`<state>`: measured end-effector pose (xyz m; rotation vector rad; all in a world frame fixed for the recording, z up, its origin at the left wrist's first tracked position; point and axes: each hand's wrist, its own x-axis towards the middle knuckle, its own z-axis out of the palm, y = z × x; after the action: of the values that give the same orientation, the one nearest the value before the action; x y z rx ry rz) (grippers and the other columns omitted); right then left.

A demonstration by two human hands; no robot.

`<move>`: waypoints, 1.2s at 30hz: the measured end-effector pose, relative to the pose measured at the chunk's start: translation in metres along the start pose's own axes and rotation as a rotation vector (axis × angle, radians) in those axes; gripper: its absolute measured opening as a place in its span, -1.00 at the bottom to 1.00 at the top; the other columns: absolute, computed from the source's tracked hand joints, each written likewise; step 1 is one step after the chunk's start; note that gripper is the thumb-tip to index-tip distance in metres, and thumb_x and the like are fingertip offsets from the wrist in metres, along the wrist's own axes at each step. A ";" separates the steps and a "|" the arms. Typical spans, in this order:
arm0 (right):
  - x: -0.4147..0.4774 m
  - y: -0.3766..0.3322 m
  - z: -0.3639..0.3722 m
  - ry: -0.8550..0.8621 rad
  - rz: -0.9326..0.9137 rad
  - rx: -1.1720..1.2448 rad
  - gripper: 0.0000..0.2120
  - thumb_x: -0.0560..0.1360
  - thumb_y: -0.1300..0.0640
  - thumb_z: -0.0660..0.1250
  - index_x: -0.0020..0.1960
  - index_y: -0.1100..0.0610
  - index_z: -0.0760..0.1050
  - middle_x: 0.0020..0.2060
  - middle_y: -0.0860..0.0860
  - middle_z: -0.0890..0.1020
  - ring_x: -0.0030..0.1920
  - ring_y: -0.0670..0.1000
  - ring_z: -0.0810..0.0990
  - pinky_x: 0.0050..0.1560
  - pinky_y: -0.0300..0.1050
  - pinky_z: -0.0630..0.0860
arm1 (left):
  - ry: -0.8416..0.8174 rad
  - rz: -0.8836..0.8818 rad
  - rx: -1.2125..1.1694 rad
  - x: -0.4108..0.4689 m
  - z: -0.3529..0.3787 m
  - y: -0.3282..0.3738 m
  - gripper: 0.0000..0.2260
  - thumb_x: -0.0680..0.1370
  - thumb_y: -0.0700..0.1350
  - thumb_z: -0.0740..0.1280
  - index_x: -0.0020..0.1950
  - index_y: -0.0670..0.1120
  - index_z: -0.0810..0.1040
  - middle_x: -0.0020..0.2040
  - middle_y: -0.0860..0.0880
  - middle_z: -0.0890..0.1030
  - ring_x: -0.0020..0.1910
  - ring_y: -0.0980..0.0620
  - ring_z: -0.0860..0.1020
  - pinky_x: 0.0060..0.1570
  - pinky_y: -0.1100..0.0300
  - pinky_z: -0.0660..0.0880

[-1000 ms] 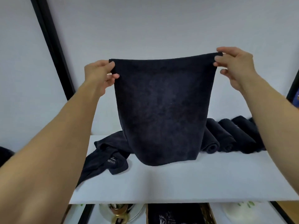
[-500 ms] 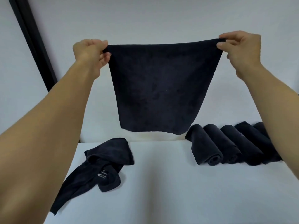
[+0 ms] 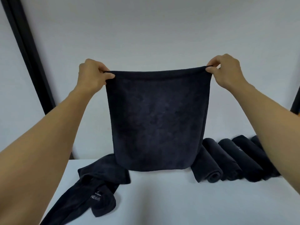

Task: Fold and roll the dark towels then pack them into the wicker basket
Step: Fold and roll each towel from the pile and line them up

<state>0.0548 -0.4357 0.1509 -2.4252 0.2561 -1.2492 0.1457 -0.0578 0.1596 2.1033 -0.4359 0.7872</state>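
Dark towel [image 3: 157, 120] hangs, top corners pinched by L hand [image 3: 92, 73] & R hand [image 3: 227, 70], arms outstretched.

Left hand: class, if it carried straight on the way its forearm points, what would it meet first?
Apart from the towel it pinches, the left hand would probably meet the pale wall behind; nothing else shows in that line, though depth is unclear.

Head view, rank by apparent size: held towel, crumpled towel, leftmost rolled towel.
1. held towel, clearly largest, though it hangs nearer the camera.
2. crumpled towel, its far end hidden behind the held one.
3. leftmost rolled towel, smallest.
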 end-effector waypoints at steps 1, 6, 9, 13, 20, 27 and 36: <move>0.003 0.001 0.006 -0.021 0.021 0.005 -0.86 0.56 0.14 0.31 0.07 0.14 0.59 0.05 0.06 0.62 -0.02 0.05 0.54 0.02 -0.15 0.38 | 0.002 -0.008 0.019 0.003 0.002 -0.002 -0.87 0.46 -0.13 0.50 -0.08 -0.15 0.64 -0.30 -0.05 0.58 -0.39 0.07 0.56 -0.27 0.26 0.48; 0.017 -0.014 0.020 0.003 0.124 0.267 -0.89 0.58 0.20 0.25 0.09 0.14 0.50 -0.12 -0.02 0.57 -0.36 -0.11 0.57 -0.26 -0.36 0.43 | 0.049 -0.067 -0.103 0.017 0.001 -0.013 -0.83 0.44 -0.12 0.52 -0.17 -0.11 0.55 -0.31 -0.07 0.59 -0.55 0.14 0.55 -0.51 0.30 0.45; 0.015 -0.027 0.006 0.063 0.132 0.421 -0.95 0.55 0.15 0.28 -0.01 0.03 0.46 -0.21 -0.11 0.53 -0.29 -0.13 0.55 -0.21 -0.35 0.50 | 0.061 -0.093 -0.256 0.012 -0.015 -0.013 -0.78 0.40 -0.09 0.54 -0.28 0.00 0.50 -0.29 -0.03 0.60 -0.48 0.12 0.53 -0.47 0.27 0.40; -0.030 -0.041 -0.030 0.035 0.140 0.566 -0.94 0.54 0.18 0.28 -0.03 0.03 0.46 -0.23 -0.10 0.55 -0.32 -0.20 0.51 -0.39 -0.37 0.39 | -0.034 -0.083 -0.416 -0.030 -0.047 -0.009 -0.79 0.40 -0.11 0.55 -0.28 0.03 0.53 -0.37 0.09 0.58 -0.41 0.14 0.48 -0.38 0.29 0.39; -0.185 -0.012 -0.065 -0.397 0.274 0.560 -0.92 0.55 0.23 0.35 -0.07 0.07 0.55 -0.29 -0.02 0.58 -0.30 -0.08 0.49 -0.26 -0.19 0.40 | -0.354 -0.191 -0.328 -0.183 -0.079 -0.036 -0.88 0.41 -0.22 0.51 -0.22 -0.16 0.59 -0.40 0.06 0.61 -0.39 0.14 0.48 -0.30 0.30 0.41; -0.328 0.024 -0.069 -1.216 0.372 0.330 -0.99 0.51 0.25 0.40 -0.07 0.17 0.59 -0.30 0.06 0.60 -0.28 -0.05 0.48 -0.26 -0.16 0.36 | -0.947 -0.418 -0.148 -0.326 -0.090 -0.086 -0.87 0.31 -0.22 0.56 -0.28 -0.20 0.64 -0.28 -0.20 0.64 -0.35 0.11 0.53 -0.25 0.35 0.43; -0.280 0.026 -0.024 -0.756 0.464 0.357 -0.96 0.53 0.26 0.38 -0.02 0.19 0.59 -0.36 0.11 0.62 -0.38 -0.06 0.50 -0.29 -0.13 0.42 | -0.470 -0.481 -0.204 -0.266 -0.039 -0.100 -0.98 0.46 -0.23 0.48 -0.14 -0.16 0.67 -0.45 -0.05 0.60 -0.56 0.17 0.44 -0.34 0.20 0.39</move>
<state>-0.1276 -0.3706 -0.0549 -2.1613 0.3098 -0.1294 -0.0118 0.0416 -0.0586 2.0677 -0.2224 -0.0331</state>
